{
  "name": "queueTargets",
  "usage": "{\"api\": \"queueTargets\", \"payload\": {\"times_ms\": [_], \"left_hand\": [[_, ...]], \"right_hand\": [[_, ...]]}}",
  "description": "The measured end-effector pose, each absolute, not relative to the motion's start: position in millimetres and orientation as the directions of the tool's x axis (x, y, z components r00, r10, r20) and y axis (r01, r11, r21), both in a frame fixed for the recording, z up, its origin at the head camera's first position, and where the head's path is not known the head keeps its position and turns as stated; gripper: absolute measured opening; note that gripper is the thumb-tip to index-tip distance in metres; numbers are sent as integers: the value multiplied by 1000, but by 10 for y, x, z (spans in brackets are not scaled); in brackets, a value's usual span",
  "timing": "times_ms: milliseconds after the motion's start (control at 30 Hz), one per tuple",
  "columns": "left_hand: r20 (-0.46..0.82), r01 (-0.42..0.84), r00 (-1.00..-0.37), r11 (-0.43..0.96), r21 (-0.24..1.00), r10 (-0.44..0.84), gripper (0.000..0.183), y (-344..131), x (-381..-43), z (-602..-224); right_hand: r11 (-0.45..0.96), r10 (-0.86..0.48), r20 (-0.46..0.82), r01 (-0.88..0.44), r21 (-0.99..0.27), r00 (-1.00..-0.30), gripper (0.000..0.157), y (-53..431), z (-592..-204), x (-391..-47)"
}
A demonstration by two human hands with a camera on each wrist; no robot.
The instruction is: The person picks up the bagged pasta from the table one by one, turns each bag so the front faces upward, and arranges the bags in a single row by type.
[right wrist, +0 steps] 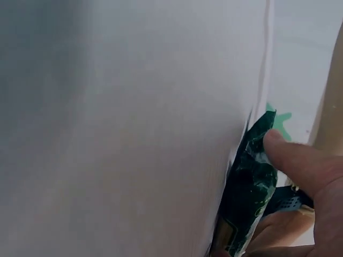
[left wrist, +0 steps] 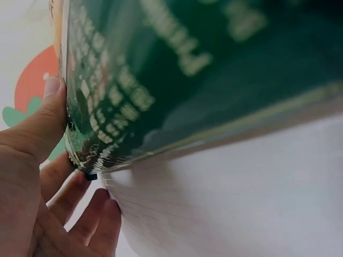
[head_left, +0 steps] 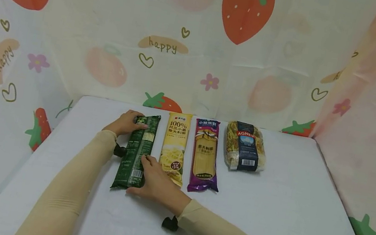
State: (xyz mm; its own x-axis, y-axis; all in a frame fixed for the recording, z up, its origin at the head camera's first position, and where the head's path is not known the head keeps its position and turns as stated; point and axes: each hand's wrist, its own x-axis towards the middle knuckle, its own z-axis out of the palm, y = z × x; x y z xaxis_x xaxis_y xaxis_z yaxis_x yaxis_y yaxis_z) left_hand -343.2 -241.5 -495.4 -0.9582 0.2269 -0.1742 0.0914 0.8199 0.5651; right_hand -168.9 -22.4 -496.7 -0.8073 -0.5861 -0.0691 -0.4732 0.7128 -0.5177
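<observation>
A long green packet (head_left: 135, 146) with pale print and a barcode lies slightly slanted on the left of the white table. My left hand (head_left: 127, 123) holds its far end; in the left wrist view the thumb lies on one face and the fingers reach round the other side. Near its close end, my right hand (head_left: 158, 181) grips it across the width, the thumb against the end in the right wrist view. Right beside it is a yellow spaghetti packet (head_left: 175, 144), its lower corner partly behind my right hand.
A purple spaghetti packet (head_left: 206, 154) with a see-through front lies right of the yellow one. Farther right stands a plump pasta bag (head_left: 245, 146) labelled AGNESI. Strawberry-print cloth walls (head_left: 187, 79) border the white table (head_left: 276, 217) at the back and sides.
</observation>
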Motion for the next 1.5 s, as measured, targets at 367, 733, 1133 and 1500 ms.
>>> {"api": "queueTargets", "payload": {"times_ms": [367,733,1133,1500], "left_hand": [[-173,90,-959,823,562,223,69,-2399,-3399,-4969],[-174,84,-959,808,583,225,68,-2413,-3370,-4966],[-227,-5,-949,711,703,217,67,-2415,-3392,-4899],[-227,-23,-945,643,765,237,64,-2459,-3405,-4876]], "right_hand": [[711,-579,-67,-463,-528,-813,112,-228,-4998,-1704],[713,-582,-60,-473,-518,-811,96,-248,-4986,-1718],[710,-589,-87,-464,-530,-803,88,-263,-4978,-1772],[725,-608,-125,-483,-491,-784,101,-285,-4978,-1768]]}}
